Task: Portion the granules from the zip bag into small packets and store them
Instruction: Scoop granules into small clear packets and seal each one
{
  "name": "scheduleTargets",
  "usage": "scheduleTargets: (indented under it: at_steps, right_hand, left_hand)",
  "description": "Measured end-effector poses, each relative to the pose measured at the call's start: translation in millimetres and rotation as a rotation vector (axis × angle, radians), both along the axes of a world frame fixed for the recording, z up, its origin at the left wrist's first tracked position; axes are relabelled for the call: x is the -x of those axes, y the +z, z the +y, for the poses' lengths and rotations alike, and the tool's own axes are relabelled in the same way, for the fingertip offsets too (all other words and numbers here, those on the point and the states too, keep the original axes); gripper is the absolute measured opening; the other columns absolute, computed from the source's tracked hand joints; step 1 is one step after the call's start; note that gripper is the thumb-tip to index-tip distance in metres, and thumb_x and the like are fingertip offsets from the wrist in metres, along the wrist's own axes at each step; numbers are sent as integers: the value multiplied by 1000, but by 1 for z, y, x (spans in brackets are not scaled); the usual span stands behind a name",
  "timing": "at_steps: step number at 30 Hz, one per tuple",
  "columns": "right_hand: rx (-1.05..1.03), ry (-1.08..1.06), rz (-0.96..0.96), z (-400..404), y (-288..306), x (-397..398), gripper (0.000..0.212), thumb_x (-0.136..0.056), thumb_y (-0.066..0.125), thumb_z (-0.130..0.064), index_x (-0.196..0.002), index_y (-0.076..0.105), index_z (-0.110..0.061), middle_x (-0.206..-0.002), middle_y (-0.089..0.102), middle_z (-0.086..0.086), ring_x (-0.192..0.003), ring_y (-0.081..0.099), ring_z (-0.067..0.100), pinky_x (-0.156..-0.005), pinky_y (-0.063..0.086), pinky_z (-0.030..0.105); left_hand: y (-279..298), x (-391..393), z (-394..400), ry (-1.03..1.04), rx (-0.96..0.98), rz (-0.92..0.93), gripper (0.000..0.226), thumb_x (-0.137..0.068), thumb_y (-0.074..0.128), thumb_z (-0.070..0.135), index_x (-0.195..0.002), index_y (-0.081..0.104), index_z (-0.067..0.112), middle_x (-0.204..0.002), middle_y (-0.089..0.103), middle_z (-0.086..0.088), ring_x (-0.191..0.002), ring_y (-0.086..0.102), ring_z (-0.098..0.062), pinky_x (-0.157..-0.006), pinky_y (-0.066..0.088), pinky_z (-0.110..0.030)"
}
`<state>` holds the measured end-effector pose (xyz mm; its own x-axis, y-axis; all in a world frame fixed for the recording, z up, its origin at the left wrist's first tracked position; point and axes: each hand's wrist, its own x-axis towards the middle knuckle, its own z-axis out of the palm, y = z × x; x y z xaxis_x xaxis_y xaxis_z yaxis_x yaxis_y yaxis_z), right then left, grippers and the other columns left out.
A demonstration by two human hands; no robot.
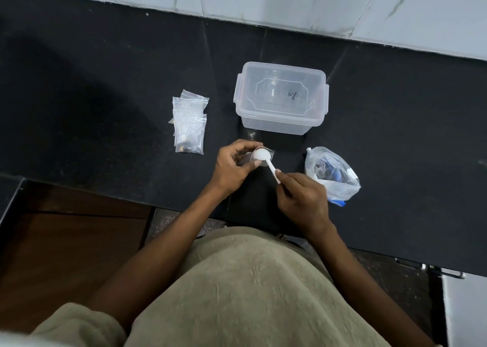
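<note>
My left hand (233, 166) holds a small clear packet (269, 154) by its mouth over the black counter. My right hand (303, 200) pinches the handle of a white plastic spoon (263, 158), whose bowl sits at the packet's opening. The large zip bag (333, 174) with dark granules lies open just right of my right hand. A stack of small clear packets (189, 125), some holding dark granules, lies to the left. A clear lidded plastic box (282, 97) stands behind my hands.
The black stone counter (105, 96) runs across the view with a white tiled wall (290, 1) behind it. Its front edge lies just below my wrists. A brown wooden cabinet front (73, 241) is below at the left.
</note>
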<state>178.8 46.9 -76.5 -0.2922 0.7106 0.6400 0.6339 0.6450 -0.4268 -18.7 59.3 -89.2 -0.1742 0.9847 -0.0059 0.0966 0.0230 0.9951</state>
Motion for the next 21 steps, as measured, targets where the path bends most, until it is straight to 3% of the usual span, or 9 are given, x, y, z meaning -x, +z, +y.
scheduleTargets:
  at_steps: [3,7,9,13,18,21]
  right_hand:
    - [190,-72,219,1,10,2,11,-88,73,-10,-89,81,-3,-70,73,5,-55,63,15,-54,50,24]
    - [795,-193,641,1,24,4,6,-87,81,-12,-92,81,-10,-67,74,5,-53,68,17,-52,54,31]
    - [953,-199,754,4,27,4,4,-88,79,-9,-91,79,-7,-68,73,11,-52,65,19,-47,51,29]
    - [1003,-194,817,7,27,3,6,-88,78,-6,-92,77,-2,-70,73,16,-51,64,21,-44,50,26]
    - [894,-184,608,3,30,10,6,-88,79,-12,-87,78,-7,-64,72,7,-49,67,19,-45,52,27]
    - [783,-163,488,4,28,12,3,-87,80,-14,-86,80,-11,-65,73,-2,-53,69,16,-50,58,33]
  left_hand:
    - [2,-2,0,23,38,-54,34,-80,80,2,-114,72,0,-114,74,-13,-109,71,-28,-99,56,-43]
    - [1,-3,0,31,59,-95,34,-80,75,2,-114,71,3,-114,74,-12,-110,71,-27,-100,55,-38]
    - [2,-4,1,37,72,-111,34,-80,73,4,-114,71,4,-114,75,-11,-110,71,-26,-100,54,-37]
    - [4,-5,2,37,75,-131,36,-80,72,5,-116,70,0,-114,74,-14,-110,70,-29,-100,55,-40]
    - [6,-6,3,4,51,-91,43,-79,66,1,-123,65,0,-116,72,-14,-111,68,-28,-98,54,-36]
    - [8,-8,3,-31,-16,23,33,-82,67,7,-115,68,3,-113,72,-13,-105,70,-28,-93,56,-39]
